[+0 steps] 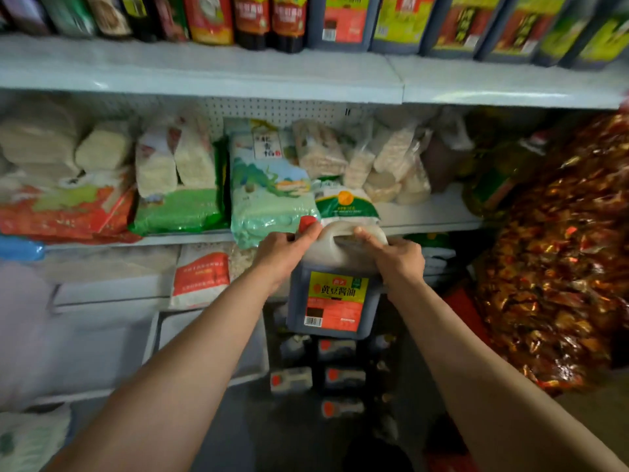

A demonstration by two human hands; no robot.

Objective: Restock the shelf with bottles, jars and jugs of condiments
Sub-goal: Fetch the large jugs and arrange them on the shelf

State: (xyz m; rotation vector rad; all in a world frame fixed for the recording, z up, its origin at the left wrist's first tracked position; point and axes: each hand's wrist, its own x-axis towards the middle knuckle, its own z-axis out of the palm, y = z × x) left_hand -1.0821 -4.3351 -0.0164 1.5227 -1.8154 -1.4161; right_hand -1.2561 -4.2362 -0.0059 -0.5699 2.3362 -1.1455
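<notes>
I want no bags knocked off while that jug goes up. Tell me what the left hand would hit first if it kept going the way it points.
Probably the pale green bag overhanging the middle shelf: the left hand, gripping the soy sauce jug, points up and forward just below it. Depth is unclear.

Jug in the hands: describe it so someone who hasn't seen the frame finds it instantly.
Start at the white shelf stacked with rice and noodle bags; just below its front edge, mid-frame, the left hand and right hand grip a dark soy sauce jug. Unlike the jugs on the floor, it is raised, showing a yellow-and-red label.
</notes>
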